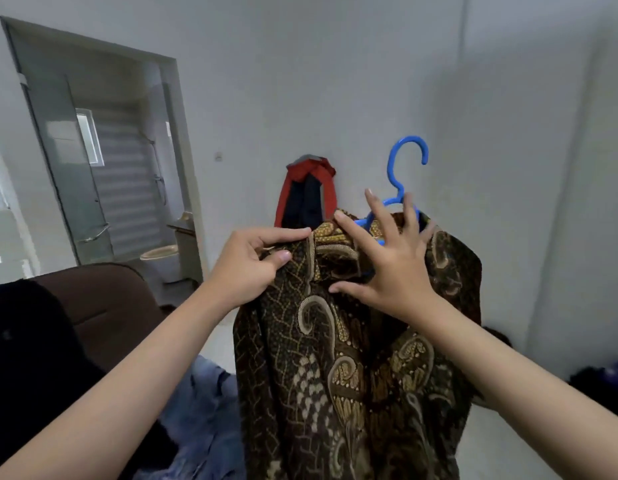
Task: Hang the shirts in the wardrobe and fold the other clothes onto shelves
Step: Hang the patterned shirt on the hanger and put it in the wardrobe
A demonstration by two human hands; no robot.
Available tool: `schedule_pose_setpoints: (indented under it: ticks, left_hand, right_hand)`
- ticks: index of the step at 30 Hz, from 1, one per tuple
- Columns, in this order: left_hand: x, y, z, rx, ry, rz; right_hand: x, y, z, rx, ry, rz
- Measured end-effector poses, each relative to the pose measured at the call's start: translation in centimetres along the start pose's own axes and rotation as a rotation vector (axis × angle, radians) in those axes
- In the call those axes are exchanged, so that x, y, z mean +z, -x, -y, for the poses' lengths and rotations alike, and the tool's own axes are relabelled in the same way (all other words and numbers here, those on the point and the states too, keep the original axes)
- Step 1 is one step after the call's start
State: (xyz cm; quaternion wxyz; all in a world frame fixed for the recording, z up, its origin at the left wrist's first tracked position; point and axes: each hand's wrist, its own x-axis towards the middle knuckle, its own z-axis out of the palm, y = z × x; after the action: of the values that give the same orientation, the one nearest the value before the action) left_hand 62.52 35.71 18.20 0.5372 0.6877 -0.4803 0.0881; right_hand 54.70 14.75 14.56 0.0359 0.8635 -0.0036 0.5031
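Observation:
A dark brown batik shirt [338, 368] with gold swirls hangs in front of me on a blue plastic hanger [406, 157], whose hook sticks up above the collar. My left hand [252, 265] pinches the shirt's left shoulder near the collar between thumb and fingers. My right hand [390, 258] is spread with fingers apart over the collar and the hanger's neck, touching the cloth and the blue bar. Whether it grips the hanger is unclear.
A red and navy garment [307, 195] hangs on the white wall behind. A brown sofa [103, 306] with dark clothes and blue jeans [203, 410] lies at lower left. A bathroom doorway [103, 161] opens at the left. Dark clothes [602, 382] lie at right.

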Motion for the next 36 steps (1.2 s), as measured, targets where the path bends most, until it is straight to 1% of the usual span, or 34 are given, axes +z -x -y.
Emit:
schedule_pose_setpoints:
  ticks: [3,6,10,15,17,20,24,29,36]
  left_hand:
    - [0.5,0.1,-0.5,0.035,0.069,0.071]
    - [1.7,0.5,-0.7,0.049,0.175,0.116]
    - [4.3,0.8,-1.7,0.104,0.278,0.208]
    - [8.2,0.7,-3.9,0.168,0.396,0.31]
    - [9.9,0.3,-4.7,0.168,0.442,0.338]
    - [12.8,-0.1,-5.6,0.137,0.525,0.387]
    - [16.9,-0.4,-7.4,0.141,0.593,0.422]
    - [21.9,-0.9,-10.9,0.172,0.675,0.482]
    - [28.9,-1.2,-16.2,0.223,0.75,0.531]
  right_hand:
    - [-2.3,1.1,-0.1,0.05,0.114,0.038]
    - [-4.6,2.9,0.0,0.177,0.145,0.0]
    - [-8.1,5.7,-0.2,0.275,0.197,-0.027]
    - [-13.5,8.1,-1.0,0.409,0.315,0.037]
    - [-15.7,8.8,-1.7,0.434,0.317,0.075]
    - [-19.0,9.7,-3.4,0.422,0.267,0.1]
    - [-23.0,11.1,-5.7,0.462,0.212,-0.004]
    - [-27.6,12.8,-8.7,0.473,0.313,-0.123]
    - [-33.9,15.2,-13.1,0.455,0.451,-0.187]
